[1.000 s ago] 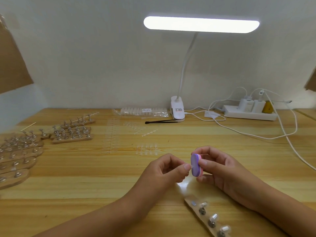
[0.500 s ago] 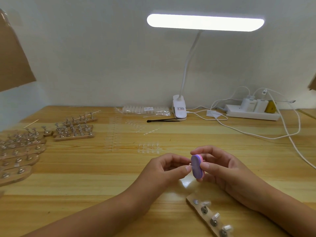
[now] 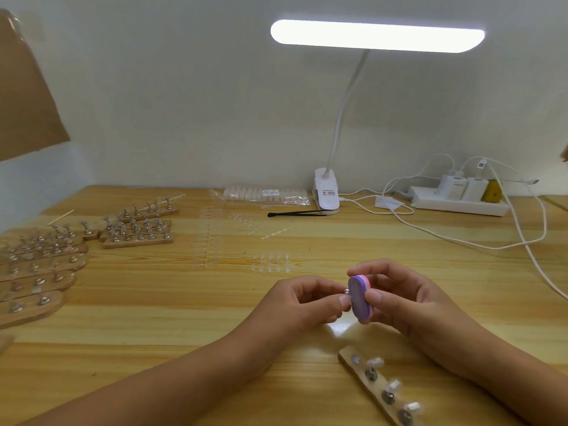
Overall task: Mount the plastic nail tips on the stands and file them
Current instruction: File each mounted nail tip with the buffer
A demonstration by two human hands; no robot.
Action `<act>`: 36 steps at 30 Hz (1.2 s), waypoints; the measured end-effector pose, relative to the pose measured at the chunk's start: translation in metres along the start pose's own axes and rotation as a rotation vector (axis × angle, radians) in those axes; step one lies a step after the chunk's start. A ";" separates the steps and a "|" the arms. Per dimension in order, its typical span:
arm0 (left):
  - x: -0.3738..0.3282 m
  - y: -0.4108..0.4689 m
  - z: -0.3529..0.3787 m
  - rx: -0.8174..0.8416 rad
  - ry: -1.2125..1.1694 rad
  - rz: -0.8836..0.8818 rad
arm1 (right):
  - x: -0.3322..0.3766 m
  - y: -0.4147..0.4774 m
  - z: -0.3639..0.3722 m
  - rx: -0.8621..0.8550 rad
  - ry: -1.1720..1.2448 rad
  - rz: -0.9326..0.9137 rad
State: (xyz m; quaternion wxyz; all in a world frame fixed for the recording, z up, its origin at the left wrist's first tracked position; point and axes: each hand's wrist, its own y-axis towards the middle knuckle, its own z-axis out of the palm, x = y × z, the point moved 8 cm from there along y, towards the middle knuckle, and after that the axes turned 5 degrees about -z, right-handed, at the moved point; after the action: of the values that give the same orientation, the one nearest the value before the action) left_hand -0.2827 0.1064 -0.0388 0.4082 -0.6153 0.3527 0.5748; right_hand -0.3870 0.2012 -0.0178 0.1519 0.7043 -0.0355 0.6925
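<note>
**Setting.** Wooden tabletop (image 3: 153,318) against a plain white wall (image 3: 184,103), lit by a clip-on lamp (image 3: 376,35). A power strip (image 3: 455,204) with chargers and trailing cables sits at the back right.

**In hand.** Left hand (image 3: 304,302): grip pinched on a small metal holder (image 3: 346,291), held above the tabletop. Any tip on it is hidden and too small to make out. Right hand (image 3: 408,299): grip curled round a purple-and-pink file block (image 3: 358,298), whose purple face meets the holder's end. Judged step: filing a single tip.

**Near stand** (image 3: 375,392). Lies flat at lower right, under the right forearm.
- Three holders each carry one of the mounted nail tips (image 3: 393,385). Whether these are filed cannot be told.
- The far-end place shows only a bare metal disc (image 3: 355,360), probably the seat of the holder in hand.

**Left stands** (image 3: 37,272). Many wooden strips in rows, studded with metal holders. Most look bare, though blur prevents certainty.

**Loose nail tips** (image 3: 270,262). Clear, in strips at mid-tabletop, unmounted.

**Container.** Clear plastic bag (image 3: 264,195) at the back, just beside the lamp's clamp. It holds rows of white pieces, probably further tips. Whether it is open or sealed cannot be told. A black tool (image 3: 295,213) lies in front of it.

**Progress (judged).** Early: one stand is nearly filled, and most stands and stock are left.
</note>
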 end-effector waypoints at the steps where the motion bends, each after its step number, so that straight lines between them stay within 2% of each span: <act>1: 0.000 0.000 0.000 -0.003 -0.002 0.003 | 0.000 0.000 0.000 0.001 0.000 0.002; 10: -0.001 0.000 -0.002 -0.042 -0.061 0.008 | 0.000 0.001 -0.003 -0.044 0.081 -0.018; 16: -0.001 0.001 -0.003 -0.057 -0.057 -0.003 | 0.000 0.000 0.000 -0.004 0.023 -0.024; 21: 0.001 0.000 -0.003 -0.049 -0.065 -0.007 | 0.003 0.001 -0.010 -0.114 0.016 -0.074; 25: 0.001 0.001 -0.004 -0.067 -0.052 -0.023 | 0.002 0.000 0.000 -0.038 0.005 -0.055; 30: 0.002 0.002 -0.004 -0.072 -0.075 -0.031 | 0.011 0.000 -0.012 -0.200 0.036 -0.152; 34: 0.003 0.003 -0.005 -0.070 -0.048 -0.033 | 0.005 -0.003 0.006 -0.021 -0.033 -0.106; 36: 0.003 0.003 -0.005 -0.067 -0.047 -0.027 | 0.007 -0.001 0.005 -0.057 -0.048 -0.145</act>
State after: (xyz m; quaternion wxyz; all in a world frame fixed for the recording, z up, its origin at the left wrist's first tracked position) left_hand -0.2831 0.1010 -0.0418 0.4033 -0.6197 0.3152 0.5949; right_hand -0.3816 0.2020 -0.0113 0.2210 0.7168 -0.0077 0.6613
